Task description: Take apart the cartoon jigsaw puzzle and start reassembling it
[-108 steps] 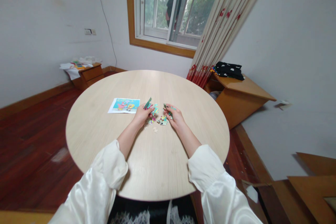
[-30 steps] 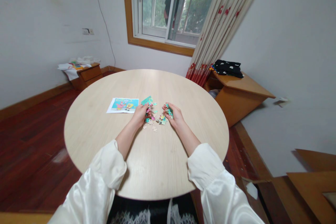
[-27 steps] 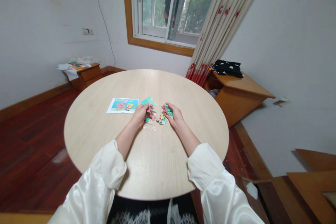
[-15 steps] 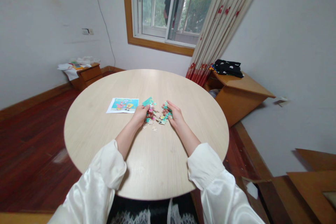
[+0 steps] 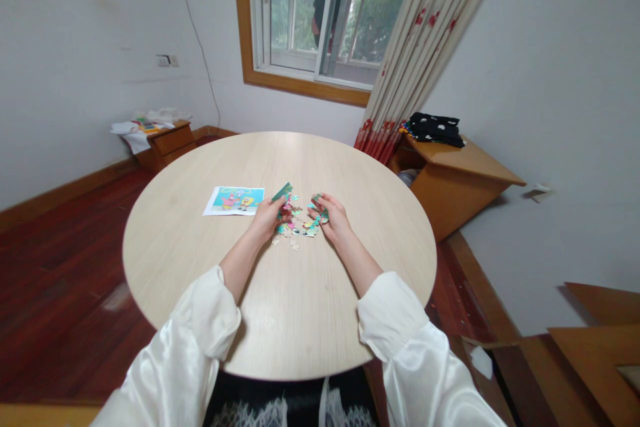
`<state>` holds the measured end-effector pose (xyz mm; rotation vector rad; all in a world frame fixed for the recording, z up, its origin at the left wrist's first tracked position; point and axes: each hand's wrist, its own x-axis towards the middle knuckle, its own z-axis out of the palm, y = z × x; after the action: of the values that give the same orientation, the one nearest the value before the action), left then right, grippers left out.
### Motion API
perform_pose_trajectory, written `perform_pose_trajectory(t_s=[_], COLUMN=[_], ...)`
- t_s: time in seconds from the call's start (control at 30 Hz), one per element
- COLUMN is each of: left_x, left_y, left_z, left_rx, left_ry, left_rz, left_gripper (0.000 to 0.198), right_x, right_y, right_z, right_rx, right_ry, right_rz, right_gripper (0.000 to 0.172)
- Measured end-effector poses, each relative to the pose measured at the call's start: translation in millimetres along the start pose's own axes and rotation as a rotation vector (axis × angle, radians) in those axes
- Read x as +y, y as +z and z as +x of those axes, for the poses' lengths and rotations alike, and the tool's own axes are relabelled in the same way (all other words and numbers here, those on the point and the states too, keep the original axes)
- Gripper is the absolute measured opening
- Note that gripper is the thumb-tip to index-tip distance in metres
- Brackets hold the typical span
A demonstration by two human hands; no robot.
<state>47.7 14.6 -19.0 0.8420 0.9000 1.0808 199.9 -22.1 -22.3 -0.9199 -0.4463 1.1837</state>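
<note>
Between my hands lies a loose pile of jigsaw puzzle pieces [image 5: 294, 228], several of them teal, pink or plain beige. My left hand [image 5: 267, 219] is closed on a greenish joined puzzle section [image 5: 283, 192], which sticks up tilted past the thumb. Opposite it, my right hand [image 5: 334, 215] pinches a small green puzzle piece [image 5: 317, 198] between thumb and fingers, above other pieces near its palm. A printed picture sheet [image 5: 235, 201] with cartoon figures on blue rests flat left of my left hand. Fingers partly hide some pieces.
The round pale wooden table [image 5: 300, 320] holds the pieces and sheet. Behind it stand a small cabinet [image 5: 173, 140] at left and a tilted wooden cabinet [image 5: 470, 163] with dark folded cloth [image 5: 435, 129] at right. A curtain [image 5: 400, 67] hangs beside the window, where a person is partly visible outside.
The puzzle section in my left hand has tipped to a steeper angle. In my right hand, the small piece has turned and my fingers have shifted slightly. The sheet stays put.
</note>
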Motion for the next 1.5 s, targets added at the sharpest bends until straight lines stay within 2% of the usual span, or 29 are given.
perform_pose_trajectory(t_s=[0.17,0.3,0.47,0.63,0.7,0.87,1.03,1.23,1.37,1.5], left_x=[0.8,-1.3,-3.6,-3.3,-3.5,-6.0,-6.3,-6.1,-7.0,-5.5], left_y=[0.1,-1.6,-0.5,1.0,-0.3,-6.1,-9.3,-4.3,1.0,2.4], left_z=[0.3,2.0,3.1,3.0,3.3,6.2,9.4,5.8,1.0,-1.4], left_rx=[0.002,-0.007,0.022,0.002,0.022,0.076,0.054,-0.011,-0.109,-0.141], left_ry=[-0.038,-0.014,0.022,0.046,0.099,0.342,0.434,0.375,0.248,0.157], left_rz=[-0.05,-0.047,-0.008,0.052,0.121,0.489,0.54,0.466,0.299,0.147], left_gripper=[0.016,0.016,0.02,0.027,0.028,0.029,0.025,0.022,0.022,0.022], right_x=[1.0,2.4,3.8,3.0,2.6,3.9,3.7,0.1,2.1,4.7], right_y=[0.8,0.9,-4.0,-5.9,-5.6,-5.0,-4.1,-3.2,-1.6,0.5], right_z=[2.0,4.6,8.9,11.2,11.6,13.3,13.5,9.2,5.9,3.4], right_rx=[0.014,0.036,0.04,0.014,0.006,0.046,0.063,0.041,-0.009,-0.087], right_ry=[-0.04,-0.095,-0.137,-0.19,-0.218,-0.3,-0.26,-0.189,-0.157,-0.194], right_rz=[-0.025,-0.057,-0.072,-0.084,-0.101,-0.209,-0.221,-0.223,-0.252,-0.305], right_gripper=[0.014,0.012,0.017,0.025,0.028,0.025,0.026,0.028,0.028,0.027])
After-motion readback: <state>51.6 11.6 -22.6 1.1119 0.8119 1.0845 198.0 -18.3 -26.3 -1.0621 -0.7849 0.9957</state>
